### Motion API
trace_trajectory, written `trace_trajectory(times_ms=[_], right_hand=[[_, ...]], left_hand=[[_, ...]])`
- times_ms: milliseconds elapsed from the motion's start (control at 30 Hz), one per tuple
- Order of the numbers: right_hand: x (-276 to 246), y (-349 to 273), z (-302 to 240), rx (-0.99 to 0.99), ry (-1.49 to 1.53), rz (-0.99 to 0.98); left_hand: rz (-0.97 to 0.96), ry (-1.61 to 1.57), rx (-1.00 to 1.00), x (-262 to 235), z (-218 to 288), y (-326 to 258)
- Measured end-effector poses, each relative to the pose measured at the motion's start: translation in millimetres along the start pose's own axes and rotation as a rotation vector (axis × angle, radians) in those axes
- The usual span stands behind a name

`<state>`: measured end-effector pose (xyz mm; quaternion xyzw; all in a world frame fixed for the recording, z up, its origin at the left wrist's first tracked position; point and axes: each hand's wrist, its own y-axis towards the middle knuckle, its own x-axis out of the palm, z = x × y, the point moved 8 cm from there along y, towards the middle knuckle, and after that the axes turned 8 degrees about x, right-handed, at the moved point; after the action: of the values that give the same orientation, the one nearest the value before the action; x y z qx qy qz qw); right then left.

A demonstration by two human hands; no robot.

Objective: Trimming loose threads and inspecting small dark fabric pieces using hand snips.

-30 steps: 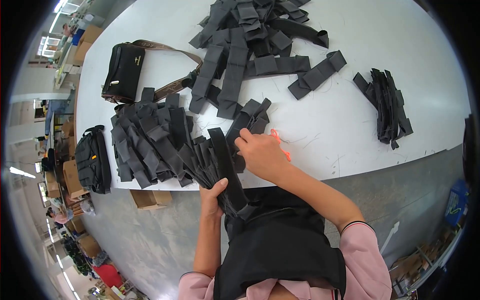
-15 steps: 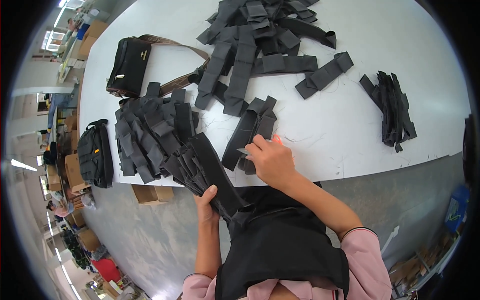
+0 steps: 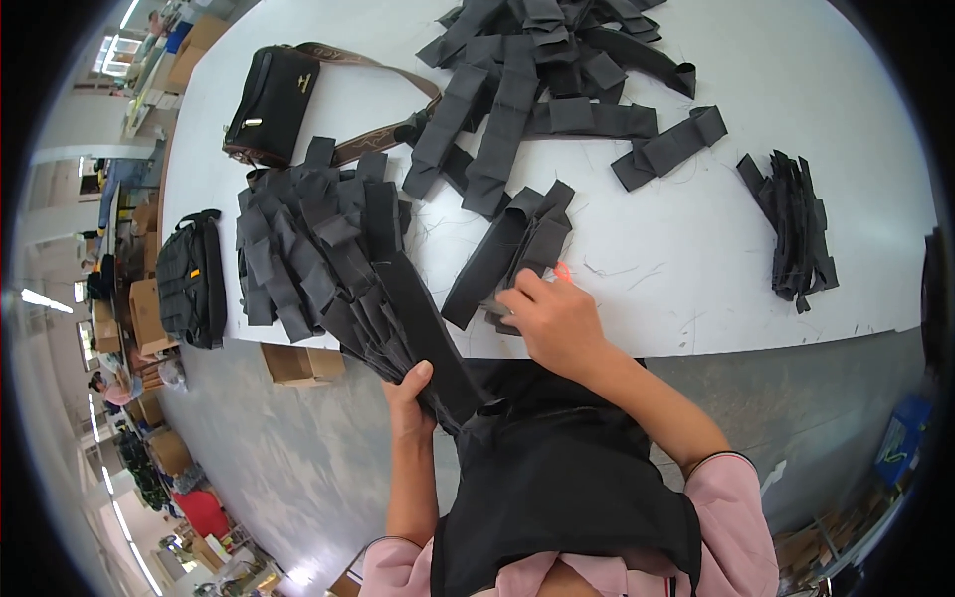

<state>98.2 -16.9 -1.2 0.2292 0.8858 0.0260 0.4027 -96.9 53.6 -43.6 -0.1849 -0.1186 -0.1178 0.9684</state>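
Two bare hands worked at the near edge of the white table [image 3: 696, 269]. The left hand [image 3: 413, 398] was clamped around the lower ends of a fanned bundle of dark grey fabric strips [image 3: 318, 254] that hung off the edge, thumb pressed over the front. The right hand [image 3: 552, 318] pinched the near end of a small stack of matching strips [image 3: 512, 249] lying flat by the edge. Brown cardboard boxes [image 3: 298, 363] sat on the floor below the table's left side; their labels were too small to make out. Compared with half a second before, the right hand had closed onto the small stack.
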Motion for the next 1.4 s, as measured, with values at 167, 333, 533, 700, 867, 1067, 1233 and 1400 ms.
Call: trace_trajectory(times_ms=[167, 333, 533, 700, 867, 1067, 1233, 1400], right_hand=[[5.9, -20.1, -18.7, -0.154, -0.050, -0.105], [21.6, -18.4, -37.4, -0.312, -0.158, -0.043], [4.0, -29.7, -16.1, -0.089, 0.037, 0.007], [2.3, -38.1, 45.5, 0.305, 0.091, -0.194], [-4.5, 8.8, 44.0, 0.162, 0.148, -0.132], [37.8, 7.0, 66.1, 0.155, -0.238, -0.372], [-45.1, -36.1, 92.2, 0.429, 0.219, -0.025], [-39.5, -86.5, 67.6, 0.868, 1.046, 0.027]], left_hand=[[0.007, 0.014, -0.027, -4.3, -2.0, -0.4], [-0.001, 0.003, -0.043, -0.2, -3.1, -3.5], [0.034, 0.016, -0.038, -10.8, -0.6, -7.7], [-0.198, 0.020, -0.025, -3.6, 11.1, -11.8], [-0.181, 0.040, -0.097, 4.1, -2.4, -15.0], [-0.145, -0.051, -0.074, 6.8, -7.9, -16.8], [-0.287, -0.306, -0.230, 12.1, -31.5, -16.5], [-0.358, -0.487, -0.424, 60.1, -58.5, -26.2]])
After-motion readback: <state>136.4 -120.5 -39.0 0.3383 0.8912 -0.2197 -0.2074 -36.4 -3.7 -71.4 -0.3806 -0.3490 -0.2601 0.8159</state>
